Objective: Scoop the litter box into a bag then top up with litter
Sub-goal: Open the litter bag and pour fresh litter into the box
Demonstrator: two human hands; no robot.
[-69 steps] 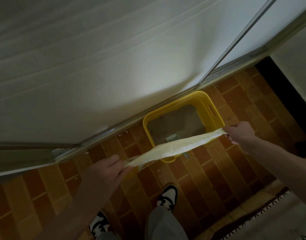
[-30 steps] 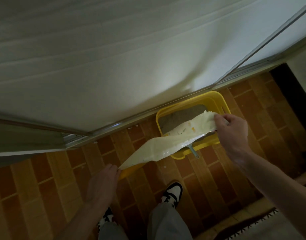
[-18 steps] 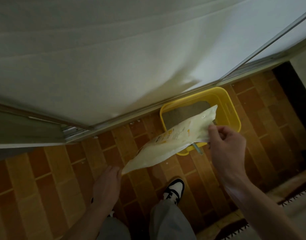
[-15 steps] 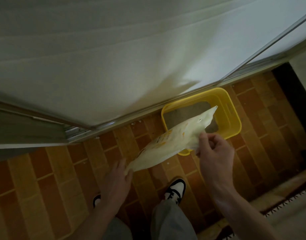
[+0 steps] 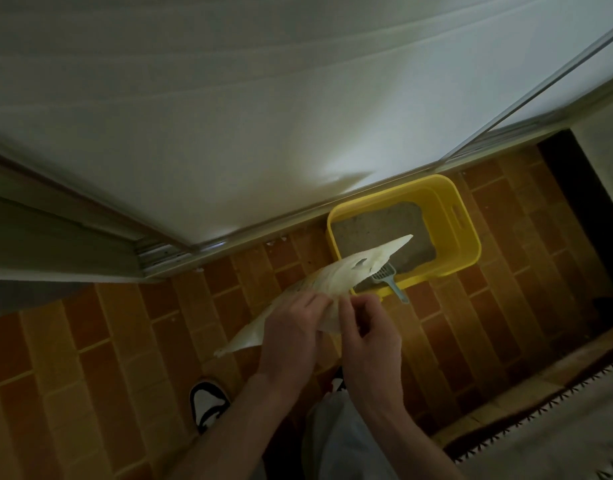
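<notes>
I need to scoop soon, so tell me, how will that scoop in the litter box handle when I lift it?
The scoop looks like thin slotted plastic, so probably light and stiff. Its handle overhangs the box rim, so it may tip if bumped.

**Litter box, scoop and bag: condition as found**

The litter box (image 5: 466, 233) is a yellow rectangular tub with rounded corners and a slot handle in its right wall, standing on the tiled floor against a door track. Grey litter (image 5: 377, 225) covers its bottom. A pale blue slotted scoop (image 5: 388, 277) lies tilted over the near rim, handle pointing outward. The bag (image 5: 336, 282), pale cream and flattened, is held slanted above the floor, its far corner overlapping the box.
</notes>
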